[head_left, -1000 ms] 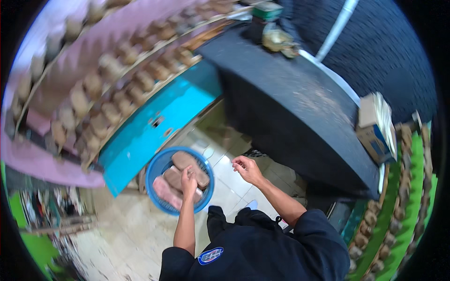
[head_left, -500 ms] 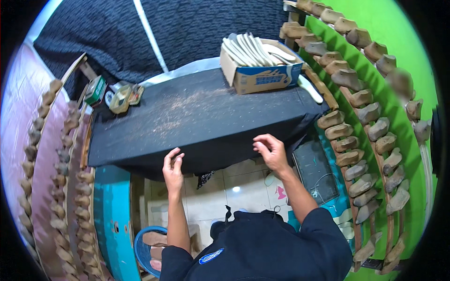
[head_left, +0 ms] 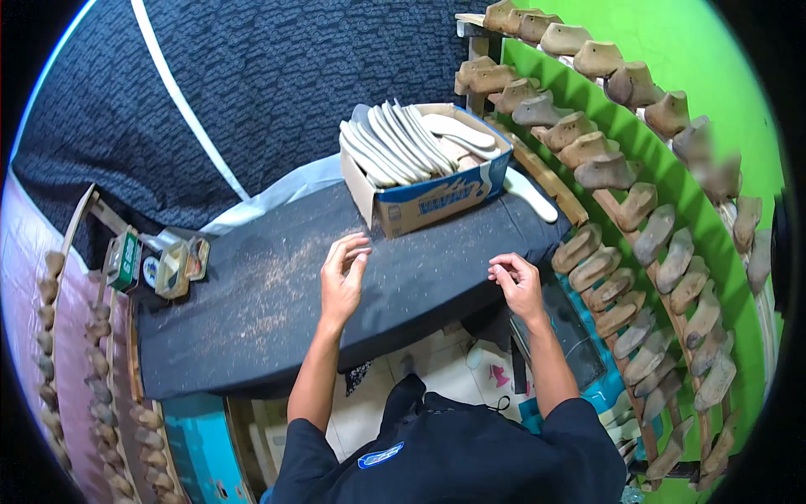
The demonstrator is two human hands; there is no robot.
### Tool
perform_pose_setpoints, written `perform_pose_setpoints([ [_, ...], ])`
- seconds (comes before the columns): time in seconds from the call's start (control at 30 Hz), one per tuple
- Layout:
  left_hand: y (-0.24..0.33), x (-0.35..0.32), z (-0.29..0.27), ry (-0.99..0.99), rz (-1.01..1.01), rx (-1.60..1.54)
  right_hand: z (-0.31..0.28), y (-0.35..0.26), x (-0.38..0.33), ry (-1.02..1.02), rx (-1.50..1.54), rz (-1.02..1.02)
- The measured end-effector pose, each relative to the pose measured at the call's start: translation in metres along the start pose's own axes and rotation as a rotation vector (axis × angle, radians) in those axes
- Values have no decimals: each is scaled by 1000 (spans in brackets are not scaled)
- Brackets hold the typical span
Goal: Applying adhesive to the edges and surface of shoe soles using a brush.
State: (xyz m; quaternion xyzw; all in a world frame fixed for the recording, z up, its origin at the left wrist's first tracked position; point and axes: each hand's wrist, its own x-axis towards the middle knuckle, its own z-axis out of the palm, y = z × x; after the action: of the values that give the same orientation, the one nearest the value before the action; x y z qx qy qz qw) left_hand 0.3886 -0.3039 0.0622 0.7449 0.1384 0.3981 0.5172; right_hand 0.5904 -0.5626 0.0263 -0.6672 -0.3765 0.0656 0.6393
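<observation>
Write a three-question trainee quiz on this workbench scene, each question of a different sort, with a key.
1. True or false: the left hand is holding a tool.
2. What fills the cardboard box at the back of the black-covered table? A) flat pale insoles B) bottles C) rags
3. Fill in: the green rack on the person's right carries rows of wooden shoe ____.

Key
1. False: it hovers empty over the tabletop, fingers spread.
2. A
3. lasts. The right hand, fingers curled, is at the table edge nearest that rack.
</observation>
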Motion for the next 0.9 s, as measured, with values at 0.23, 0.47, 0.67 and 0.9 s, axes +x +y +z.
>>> perform_pose_setpoints([
  [0.23, -20, 114, 28, -82, 157, -58, 16, 7, 96, -4, -92, -66],
  [0.47, -27, 198, 59, -197, 275, 12, 26, 16, 179, 63, -126, -194],
  [0.67, -50, 230, 88, -193, 310, 147, 14, 30, 259, 190, -362, -247],
  [0.9, -66, 222, 95, -189, 241, 236, 8, 58, 311, 76, -965, 62],
])
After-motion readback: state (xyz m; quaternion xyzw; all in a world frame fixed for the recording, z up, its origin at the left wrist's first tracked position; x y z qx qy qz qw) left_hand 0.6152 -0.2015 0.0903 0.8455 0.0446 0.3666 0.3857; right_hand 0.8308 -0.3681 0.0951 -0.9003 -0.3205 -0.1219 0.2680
